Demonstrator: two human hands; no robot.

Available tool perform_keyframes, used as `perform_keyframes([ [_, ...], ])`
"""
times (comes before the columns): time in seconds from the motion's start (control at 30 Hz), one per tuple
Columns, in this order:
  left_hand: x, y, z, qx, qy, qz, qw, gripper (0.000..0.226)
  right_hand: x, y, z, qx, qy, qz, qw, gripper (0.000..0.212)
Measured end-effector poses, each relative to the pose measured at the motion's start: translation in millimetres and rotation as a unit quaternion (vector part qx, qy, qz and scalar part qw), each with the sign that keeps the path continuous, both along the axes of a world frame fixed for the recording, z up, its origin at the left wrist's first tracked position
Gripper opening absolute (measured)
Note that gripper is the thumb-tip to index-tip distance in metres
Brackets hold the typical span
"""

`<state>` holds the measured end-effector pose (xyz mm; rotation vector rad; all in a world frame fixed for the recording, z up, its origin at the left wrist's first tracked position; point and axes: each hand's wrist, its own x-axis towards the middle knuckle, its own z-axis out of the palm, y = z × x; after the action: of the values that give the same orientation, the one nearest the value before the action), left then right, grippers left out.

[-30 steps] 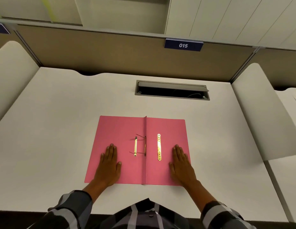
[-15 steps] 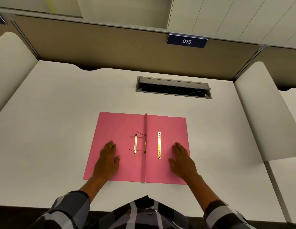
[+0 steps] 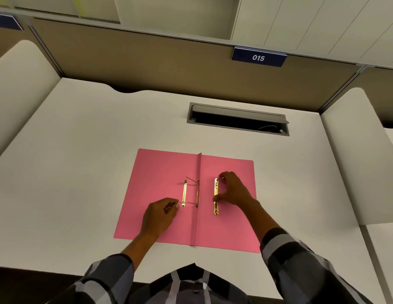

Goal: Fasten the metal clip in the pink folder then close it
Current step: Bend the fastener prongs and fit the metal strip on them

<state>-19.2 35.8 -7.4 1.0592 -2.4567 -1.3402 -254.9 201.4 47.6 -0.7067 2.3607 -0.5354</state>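
Note:
The pink folder lies open and flat on the white desk. Left of its spine sits a gold clip bar with two thin metal prongs running from it to the fold. A second, loose gold metal strip lies on the right leaf. My left hand pinches the tip of the near prong beside the clip bar's lower end. My right hand arches over the loose strip, forefinger at its top end and thumb at its middle.
A grey cable hatch stands open in the desk behind the folder. Cream side dividers rise at left and right, and a brown back panel carries a blue "015" tag. The desk's front edge is just below the folder.
Both hands have left their flat rest on the folder's lower corners. The left moved up-right to the near prong; the right moved up-left onto the loose strip.

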Motion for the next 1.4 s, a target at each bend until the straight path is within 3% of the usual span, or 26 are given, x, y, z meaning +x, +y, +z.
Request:
perform_keyframes([
  [0.53, -21.1, 15.7, -3.9, 0.132, -0.009, 0.021, 0.991, 0.025, -17.7, -30.0, 0.6, 0.071, 0.0, 0.046, 0.996, 0.085],
  [0.77, -28.3, 20.8, -0.1, 0.15, 0.011, 0.023, 0.988, 0.016, -16.2, -24.5, -5.2, -0.01, -0.089, -0.035, 0.995, 0.076],
  [1.03, -35.8, 20.9, 8.7, 0.163, 0.044, 0.026, 0.985, 0.016, -10.4, -22.5, -2.8, -0.144, -0.185, -0.128, 0.964, 0.055],
  [1.4, -42.3, 24.9, 10.1, 0.171, 0.046, 0.025, 0.984, 0.019, 13.5, -47.2, 9.1, -0.245, -0.227, -0.131, 0.934, 0.054],
])
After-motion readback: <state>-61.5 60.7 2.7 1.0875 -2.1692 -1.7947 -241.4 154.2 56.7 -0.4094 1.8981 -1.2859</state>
